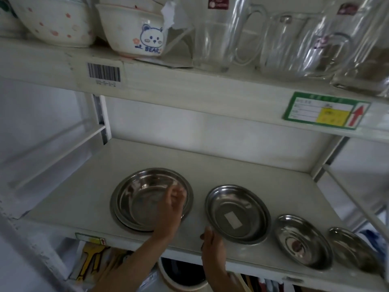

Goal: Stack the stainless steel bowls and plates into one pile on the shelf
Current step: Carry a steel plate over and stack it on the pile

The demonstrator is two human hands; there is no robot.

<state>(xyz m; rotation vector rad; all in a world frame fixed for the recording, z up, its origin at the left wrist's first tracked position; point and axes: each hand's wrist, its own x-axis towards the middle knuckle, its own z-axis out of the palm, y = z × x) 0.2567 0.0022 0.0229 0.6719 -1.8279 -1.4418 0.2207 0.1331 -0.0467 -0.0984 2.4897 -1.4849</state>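
Steel dishes, five counted, sat open side up in a row along the front of the white shelf (242,171), the row running left to right. At the left end, a bowl (145,199) was nested in a wider plate (117,213), making a pile of two. Right of it lay three single plates: a large one (237,213) with a white label in its well, a middle one (303,242), and a small one (353,249) at the shelf's right edge, sizes falling toward the right.

Left hand (170,209): fingers curled over the bowl's right rim, gripping it. Right hand (212,243): fingers loosely spread, thumb touching the front left rim of the large plate, not closed on it.

Upper shelf: two patterned ceramic bowls (134,32), several glass jugs (212,36).
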